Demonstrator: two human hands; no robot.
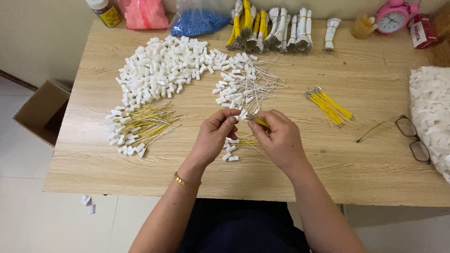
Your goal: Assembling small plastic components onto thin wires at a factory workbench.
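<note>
matt wood-grain table (365, 84), white plastic connectors (159, 70) (glossy), plastic-coated yellow wires (330, 105)

Table: light wood-grain top (356, 154), fills most of the view, far edge against the wall.
Wall: plain pale cream (37, 33), visible at upper left; dark skirting strip (18, 79) at its foot.
Floor: large pale tiles (28, 206), faint grout lines, seen left of and below the table.
Box: open brown cardboard box (40, 110) on the floor, just beside the table's left edge.
Floor scraps: two small white pieces (87, 204) on the tiles near the table's front left corner.
Light: even, soft, no hard shadows on the tabletop.
</note>
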